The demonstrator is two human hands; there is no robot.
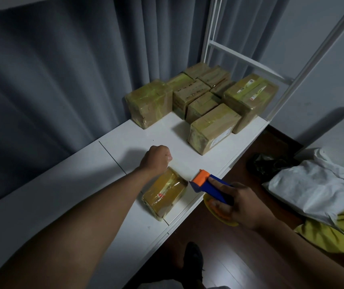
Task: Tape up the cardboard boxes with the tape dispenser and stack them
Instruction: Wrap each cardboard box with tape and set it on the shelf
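Head view: a white tabletop (79,195) stood against grey curtains (52,80), beside a white rack frame (244,59) and dark wood floor (240,257). Taped cardboard boxes (204,101) clustered at the far end; one small box (165,195) lay near the front edge. The left hand (155,158) was fisted, holding nothing; right-hand fingers (219,184) gripped the tape dispenser (210,186), just beside that box.

A white worktop (137,142) is carrying a small taped box (165,193) at its near edge; beyond that box, taped cardboard boxes (202,97) are sitting clustered at the far end
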